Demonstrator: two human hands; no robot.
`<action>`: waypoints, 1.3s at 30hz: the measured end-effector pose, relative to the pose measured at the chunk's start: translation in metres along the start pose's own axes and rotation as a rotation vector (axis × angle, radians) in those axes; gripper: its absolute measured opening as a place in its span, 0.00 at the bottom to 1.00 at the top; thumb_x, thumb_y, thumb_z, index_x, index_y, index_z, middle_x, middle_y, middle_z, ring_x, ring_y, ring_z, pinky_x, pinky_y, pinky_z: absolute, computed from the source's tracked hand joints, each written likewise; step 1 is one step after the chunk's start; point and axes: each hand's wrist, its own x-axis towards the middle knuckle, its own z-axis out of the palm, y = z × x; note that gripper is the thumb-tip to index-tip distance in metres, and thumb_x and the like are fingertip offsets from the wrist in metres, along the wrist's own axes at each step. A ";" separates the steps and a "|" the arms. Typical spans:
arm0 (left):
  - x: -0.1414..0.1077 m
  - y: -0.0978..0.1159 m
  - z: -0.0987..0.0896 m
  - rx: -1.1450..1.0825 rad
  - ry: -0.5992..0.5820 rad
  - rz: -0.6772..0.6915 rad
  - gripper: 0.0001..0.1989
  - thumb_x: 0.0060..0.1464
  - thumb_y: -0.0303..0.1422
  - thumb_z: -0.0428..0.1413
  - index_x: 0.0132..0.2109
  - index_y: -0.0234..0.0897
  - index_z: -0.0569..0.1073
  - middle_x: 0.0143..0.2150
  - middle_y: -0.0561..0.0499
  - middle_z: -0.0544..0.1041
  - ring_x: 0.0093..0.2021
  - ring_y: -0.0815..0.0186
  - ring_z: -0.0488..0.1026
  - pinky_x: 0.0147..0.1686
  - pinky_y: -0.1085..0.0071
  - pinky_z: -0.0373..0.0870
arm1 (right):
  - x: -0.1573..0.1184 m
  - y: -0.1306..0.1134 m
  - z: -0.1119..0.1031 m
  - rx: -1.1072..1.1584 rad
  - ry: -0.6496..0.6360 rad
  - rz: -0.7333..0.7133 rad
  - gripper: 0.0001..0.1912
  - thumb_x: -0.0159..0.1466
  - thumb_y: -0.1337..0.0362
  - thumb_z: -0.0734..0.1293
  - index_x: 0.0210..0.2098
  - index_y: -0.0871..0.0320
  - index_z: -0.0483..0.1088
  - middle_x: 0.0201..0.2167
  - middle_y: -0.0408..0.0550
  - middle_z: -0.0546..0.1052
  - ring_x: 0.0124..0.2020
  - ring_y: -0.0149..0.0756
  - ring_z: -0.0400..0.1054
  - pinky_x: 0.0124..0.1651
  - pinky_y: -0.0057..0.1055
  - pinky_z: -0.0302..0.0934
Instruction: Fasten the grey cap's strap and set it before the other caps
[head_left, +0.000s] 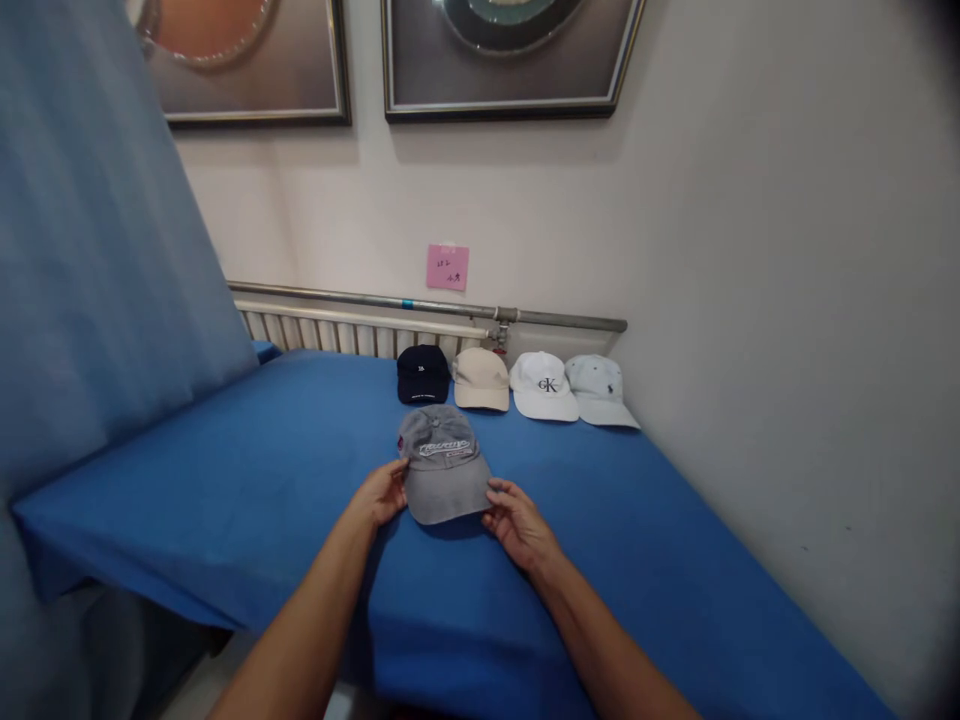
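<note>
Between my two hands is a grey baseball cap (pixel 446 485) with white lettering across its front, its brim towards me. My left hand (pixel 385 491) grips the cap's left side, where crown and brim meet. The right brim edge is pinched by the thumb and fingers of my right hand (pixel 519 522). Behind it stands a row of caps along the back: a black cap (pixel 423 374), a beige cap (pixel 481 379), a white cap (pixel 545 388) with dark letters, and a pale blue cap (pixel 598 391) with a small dark emblem.
A blue cloth (pixel 300 480) covers the table. Behind it run a radiator (pixel 330 330) and a metal pipe (pixel 562 319). A blue curtain (pixel 105 250) hangs at left, and a wall borders the right side. A pink note (pixel 448 267) is stuck above the pipe.
</note>
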 end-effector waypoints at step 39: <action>-0.078 -0.072 -0.039 1.054 0.364 0.973 0.15 0.55 0.40 0.53 0.46 0.37 0.72 0.47 0.41 0.74 0.51 0.51 0.69 0.54 0.51 0.63 | -0.066 0.021 -0.024 -0.595 -0.119 -0.157 0.06 0.54 0.61 0.64 0.28 0.55 0.62 0.16 0.34 0.67 0.13 0.23 0.54 0.16 0.22 0.48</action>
